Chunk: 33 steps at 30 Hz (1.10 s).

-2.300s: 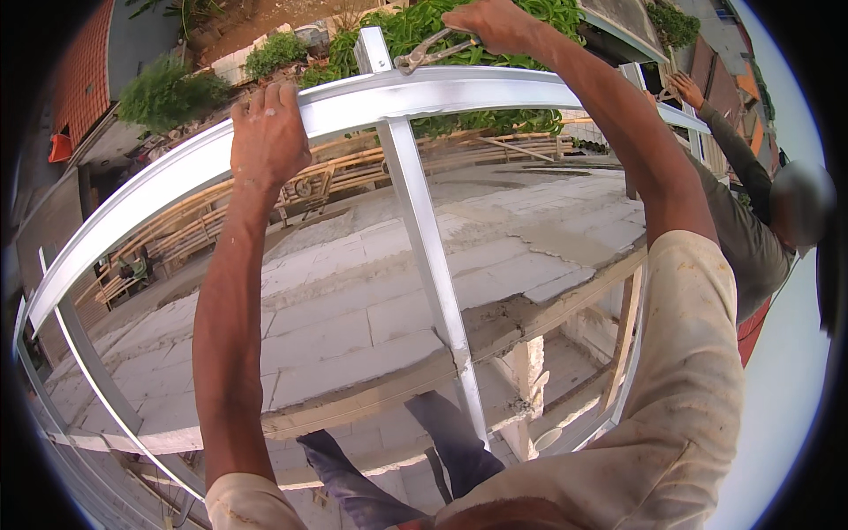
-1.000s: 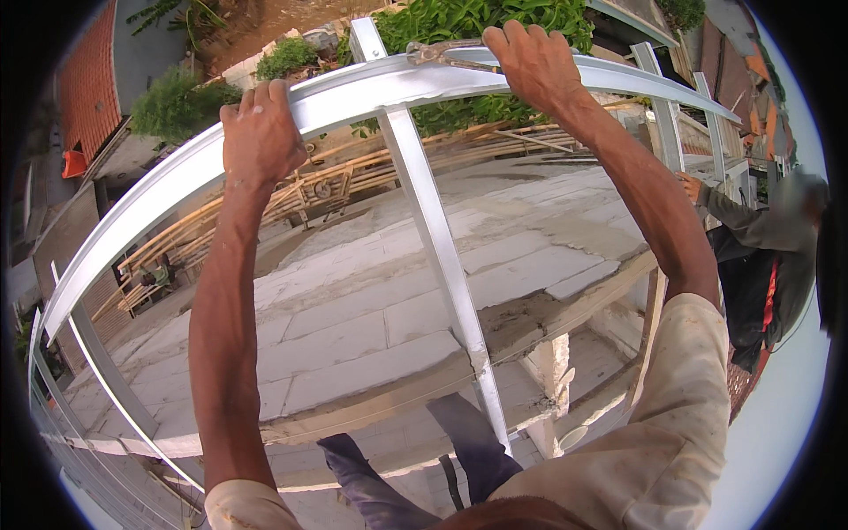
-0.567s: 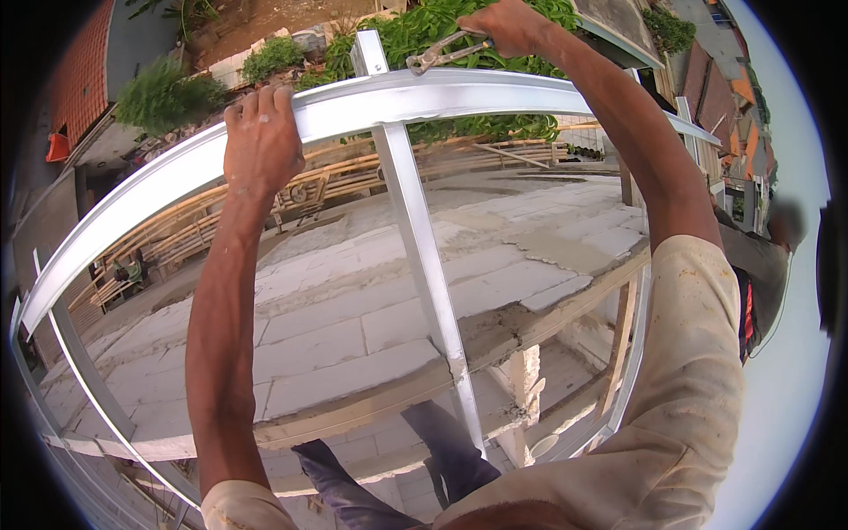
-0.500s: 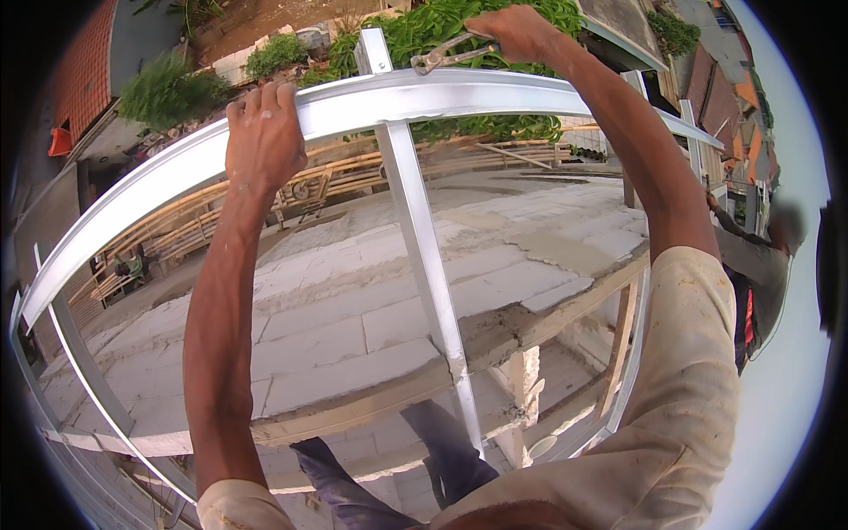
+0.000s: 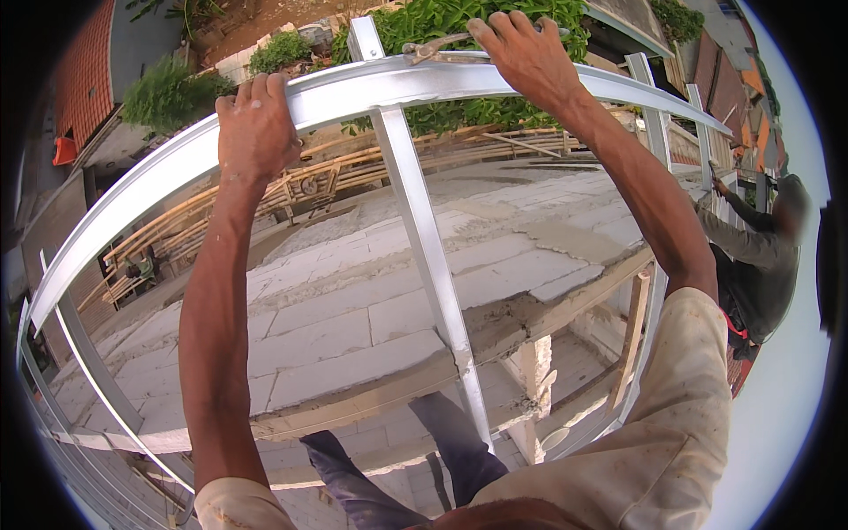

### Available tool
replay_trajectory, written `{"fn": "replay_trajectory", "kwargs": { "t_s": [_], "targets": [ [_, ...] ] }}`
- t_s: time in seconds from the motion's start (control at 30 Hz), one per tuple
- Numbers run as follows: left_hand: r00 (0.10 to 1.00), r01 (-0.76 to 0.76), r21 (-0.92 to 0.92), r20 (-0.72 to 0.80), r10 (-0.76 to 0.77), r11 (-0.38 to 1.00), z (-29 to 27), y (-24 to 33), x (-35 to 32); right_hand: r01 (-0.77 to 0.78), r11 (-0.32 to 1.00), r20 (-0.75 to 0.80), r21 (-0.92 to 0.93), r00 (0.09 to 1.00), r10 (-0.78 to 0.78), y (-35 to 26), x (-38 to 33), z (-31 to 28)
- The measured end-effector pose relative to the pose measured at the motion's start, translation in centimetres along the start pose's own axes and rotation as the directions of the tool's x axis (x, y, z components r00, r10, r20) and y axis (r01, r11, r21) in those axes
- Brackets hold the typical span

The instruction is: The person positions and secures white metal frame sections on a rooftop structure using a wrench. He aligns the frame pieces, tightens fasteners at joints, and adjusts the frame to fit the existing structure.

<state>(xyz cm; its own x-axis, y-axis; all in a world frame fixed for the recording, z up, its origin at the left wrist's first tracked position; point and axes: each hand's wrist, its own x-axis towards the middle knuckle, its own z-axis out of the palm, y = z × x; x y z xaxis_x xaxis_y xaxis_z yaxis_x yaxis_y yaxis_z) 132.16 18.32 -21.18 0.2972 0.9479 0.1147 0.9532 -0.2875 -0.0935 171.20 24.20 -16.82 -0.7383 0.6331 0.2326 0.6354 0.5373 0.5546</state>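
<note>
The left hand (image 5: 256, 124) wraps its fingers over the long metal rail (image 5: 371, 84), left of the upright post (image 5: 424, 247). The right hand (image 5: 526, 53) presses pliers (image 5: 433, 46) flat on the rail, right of the post. The rail looks stiff, light and smooth, best gripped near the post.

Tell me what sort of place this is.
Likely a building site, high up outdoors: a light metal roof frame gripped by both hands, an unfinished block wall with fresh mortar below, and stacked bamboo poles beyond.
</note>
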Motion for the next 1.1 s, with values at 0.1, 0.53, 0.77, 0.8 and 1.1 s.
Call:
{"fn": "replay_trajectory", "kwargs": {
  "t_s": [0.1,0.53,0.77,0.8,1.1],
  "targets": [
    [0.999,0.014,0.003,0.037,-0.014,1.000,0.0,0.0,-0.1,0.006,0.999,0.049,0.031,0.999,-0.008,-0.5,-1.1,-0.2],
    [0.998,0.016,-0.006,0.067,-0.015,1.000,-0.1,-1.0,-0.6,-0.057,0.995,0.018,-0.088,0.998,0.059,-6.1,1.1,-2.6],
    [0.995,0.023,0.000,0.100,-0.023,1.000,-0.3,-0.9,-1.0,-0.014,0.986,-0.018,-0.165,1.000,0.011,-6.9,2.4,-3.2],
    [0.998,0.014,-0.002,0.068,-0.014,1.000,-0.2,-0.9,-0.9,-0.016,0.989,-0.003,-0.145,1.000,0.016,-6.7,2.3,-3.0],
    [0.998,0.020,-0.014,0.059,-0.019,1.000,-0.2,-0.9,-0.9,0.040,0.994,-0.003,-0.103,0.999,-0.040,-6.1,2.6,-2.5]
  ]
}}
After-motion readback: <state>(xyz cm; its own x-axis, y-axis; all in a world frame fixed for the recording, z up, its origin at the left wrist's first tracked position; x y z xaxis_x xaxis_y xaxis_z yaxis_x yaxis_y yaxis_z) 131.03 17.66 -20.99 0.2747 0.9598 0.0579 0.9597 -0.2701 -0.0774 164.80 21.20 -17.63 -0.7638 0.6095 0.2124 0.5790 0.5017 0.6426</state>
